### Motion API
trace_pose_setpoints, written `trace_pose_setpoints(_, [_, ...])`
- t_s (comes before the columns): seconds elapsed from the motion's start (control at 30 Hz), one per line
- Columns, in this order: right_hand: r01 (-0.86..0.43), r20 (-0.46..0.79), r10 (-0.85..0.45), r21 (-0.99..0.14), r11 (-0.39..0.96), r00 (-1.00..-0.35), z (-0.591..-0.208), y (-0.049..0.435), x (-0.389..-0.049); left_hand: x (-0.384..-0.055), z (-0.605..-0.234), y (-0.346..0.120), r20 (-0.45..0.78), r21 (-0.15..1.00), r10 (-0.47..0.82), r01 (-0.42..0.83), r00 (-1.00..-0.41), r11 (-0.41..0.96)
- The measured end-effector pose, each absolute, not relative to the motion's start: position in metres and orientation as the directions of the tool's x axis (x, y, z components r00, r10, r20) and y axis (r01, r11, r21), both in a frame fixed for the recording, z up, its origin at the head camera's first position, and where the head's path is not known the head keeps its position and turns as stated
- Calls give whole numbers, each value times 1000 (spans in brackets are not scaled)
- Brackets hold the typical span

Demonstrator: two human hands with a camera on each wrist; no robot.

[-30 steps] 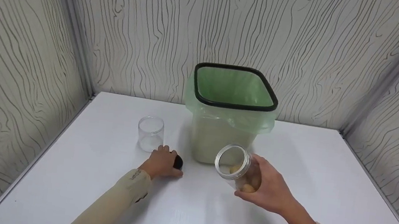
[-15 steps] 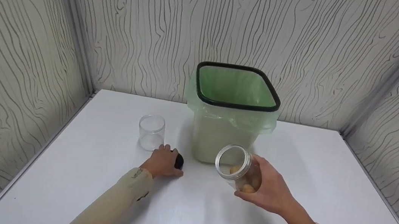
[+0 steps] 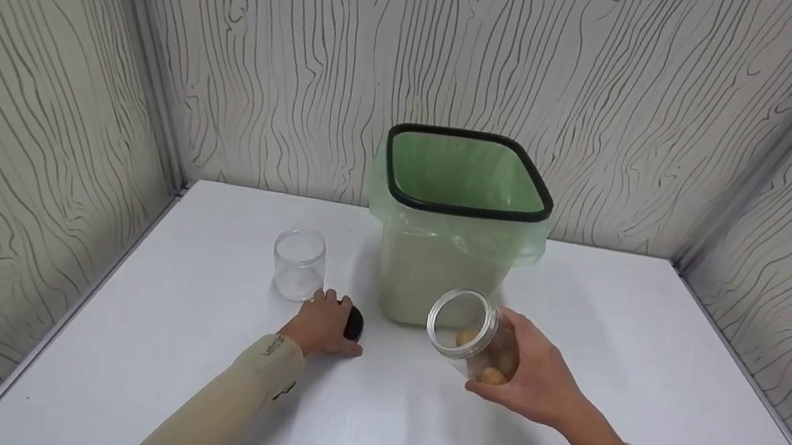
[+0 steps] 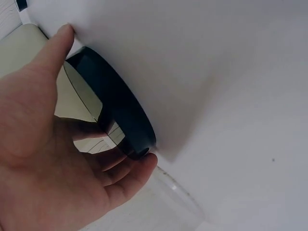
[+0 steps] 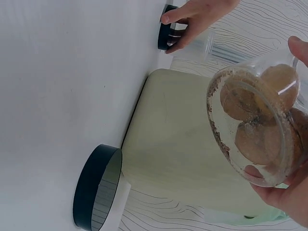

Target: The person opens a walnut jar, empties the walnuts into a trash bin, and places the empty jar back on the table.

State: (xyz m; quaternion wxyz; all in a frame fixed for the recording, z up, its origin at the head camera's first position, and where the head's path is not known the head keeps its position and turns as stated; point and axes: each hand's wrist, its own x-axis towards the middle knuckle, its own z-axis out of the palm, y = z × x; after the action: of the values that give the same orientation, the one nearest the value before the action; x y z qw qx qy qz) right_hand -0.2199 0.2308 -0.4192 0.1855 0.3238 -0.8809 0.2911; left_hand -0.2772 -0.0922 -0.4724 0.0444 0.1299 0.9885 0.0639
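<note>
Tilted transparent cylindrical jar (image 3: 491, 340) stays put

We grip it with our right hand (image 3: 543, 377) before the pale squarish bin (image 3: 428, 272); little changes this past second, so its round brown pieces (image 5: 255, 142) remain inside. Near the bin's near-left corner, our left hand (image 3: 322, 323) pinches a black round lid (image 3: 355, 323).

Booth-like work space: white tabletop (image 3: 371, 424) between wood-grain-patterned panels (image 3: 310, 61) with grey corner posts (image 3: 147, 48).
</note>
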Motion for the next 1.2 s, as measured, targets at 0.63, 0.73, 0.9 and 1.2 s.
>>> trace_pose_setpoints(0.63, [-673, 528, -443, -402, 621, -725, -416, 232, -216, -282, -448, -95, -62, 255, 252, 228, -966, 939])
trace_pose_setpoints(0.73, [-669, 531, -436, -401, 626, -727, -415, 232, -215, -285, -434, -93, 33, 364, 215, 212, -976, 907])
trace_pose_setpoints(0.9, [-673, 533, -441, -394, 626, -722, -413, 230, -215, -285, -407, -91, 230, 588, 111, 229, -967, 776])
trace_pose_setpoints(1.2, [-671, 533, -441, -386, 633, -722, -409, 231, -214, -279, -371, -81, 397, 776, -15, 327, -918, 539])
